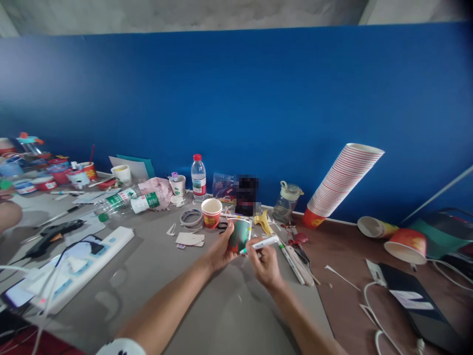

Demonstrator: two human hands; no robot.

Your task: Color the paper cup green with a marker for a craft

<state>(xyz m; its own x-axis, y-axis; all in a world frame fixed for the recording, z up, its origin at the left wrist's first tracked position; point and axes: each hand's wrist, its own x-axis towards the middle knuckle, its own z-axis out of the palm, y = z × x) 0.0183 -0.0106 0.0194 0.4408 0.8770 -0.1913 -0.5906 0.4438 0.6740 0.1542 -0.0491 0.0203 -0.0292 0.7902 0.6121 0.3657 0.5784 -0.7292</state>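
My left hand (224, 250) is wrapped round a paper cup (241, 233) whose side is coloured dark green, with some red near its left side. Between the fingers of my right hand (266, 264) is a white marker (265, 241), and its green-blue tip end is at the cup's lower right. I cannot tell if the tip touches the paper. Just behind the cup stands a red and yellow paper cup (212, 217). Right of my right hand lie another white marker (292, 264) and a yellow object (263, 223).
A tall leaning stack of paper cups (342, 180) rises at the right. Rolls of tape (191, 219), a water bottle (198, 178) and a glass jug (287, 202) stand behind. At left are a power strip (88, 266), a glue gun (55, 236) and part of another person's arm (9, 215).
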